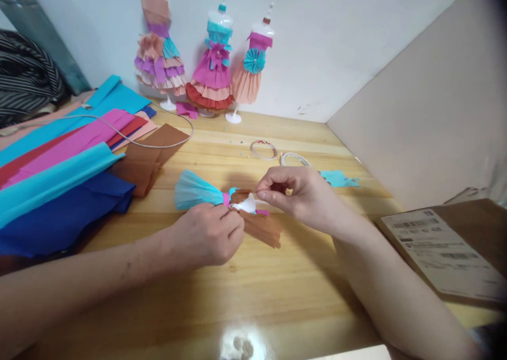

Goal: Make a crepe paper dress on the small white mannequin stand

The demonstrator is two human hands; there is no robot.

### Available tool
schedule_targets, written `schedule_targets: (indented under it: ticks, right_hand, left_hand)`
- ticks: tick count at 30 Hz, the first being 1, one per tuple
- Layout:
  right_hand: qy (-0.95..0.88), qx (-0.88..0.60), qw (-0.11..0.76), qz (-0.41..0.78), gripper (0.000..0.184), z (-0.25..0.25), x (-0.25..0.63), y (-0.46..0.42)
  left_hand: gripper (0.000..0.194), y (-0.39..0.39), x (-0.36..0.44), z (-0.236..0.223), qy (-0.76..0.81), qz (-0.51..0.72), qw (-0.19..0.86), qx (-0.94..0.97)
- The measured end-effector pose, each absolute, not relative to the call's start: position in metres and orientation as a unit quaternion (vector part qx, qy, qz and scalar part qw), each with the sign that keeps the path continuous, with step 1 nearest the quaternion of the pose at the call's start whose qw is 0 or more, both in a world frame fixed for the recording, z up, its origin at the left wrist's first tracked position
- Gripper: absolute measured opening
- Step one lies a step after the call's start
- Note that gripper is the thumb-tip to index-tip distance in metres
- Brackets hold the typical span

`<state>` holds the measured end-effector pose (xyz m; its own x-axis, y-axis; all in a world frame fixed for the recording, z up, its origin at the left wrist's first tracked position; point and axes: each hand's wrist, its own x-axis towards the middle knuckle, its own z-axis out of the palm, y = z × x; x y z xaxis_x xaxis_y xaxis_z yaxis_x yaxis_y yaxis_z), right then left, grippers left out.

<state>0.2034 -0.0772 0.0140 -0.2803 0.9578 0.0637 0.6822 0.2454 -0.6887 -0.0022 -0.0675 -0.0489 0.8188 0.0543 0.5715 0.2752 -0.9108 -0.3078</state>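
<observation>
A small white dress-form mannequin lies on its side on the wooden table. Its flared light-blue crepe paper skirt points left, with a magenta band at the waist. My left hand is closed on the mannequin near the waist, its fingertips partly hidden. Brown crepe paper lies under and beside the white body, and its upper edge runs toward my right hand. The thumb and index finger of that hand are pinched together at this brown edge, just right of the white body.
Crepe paper sheets in several colours are piled at left, crossed by a grey cable. Three dressed mannequins stand by the wall. Tape rolls and a light-blue paper piece lie behind my right hand. A labelled cardboard package sits at right.
</observation>
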Motion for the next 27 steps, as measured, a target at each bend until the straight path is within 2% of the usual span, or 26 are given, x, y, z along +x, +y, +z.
schedule_targets:
  ticks: [12, 20, 27]
  right_hand:
    - [-0.769, -0.528, 0.249, 0.261, 0.012, 0.003, 0.2008, -0.0766]
    - [-0.766, -0.531, 0.242, 0.268, 0.012, 0.0064, 0.1988, -0.08]
    - [-0.749, -0.534, 0.298, 0.255, 0.013, 0.011, 0.1997, -0.0818]
  left_hand:
    - [0.016, -0.0722, 0.0016, -0.0496, -0.07, -0.305, 0.284, -0.906]
    - [0.012, -0.073, 0.004, -0.0509, -0.079, -0.309, 0.289, -0.903]
    - [0.01, -0.074, 0.0022, -0.0501, -0.102, -0.311, 0.265, -0.907]
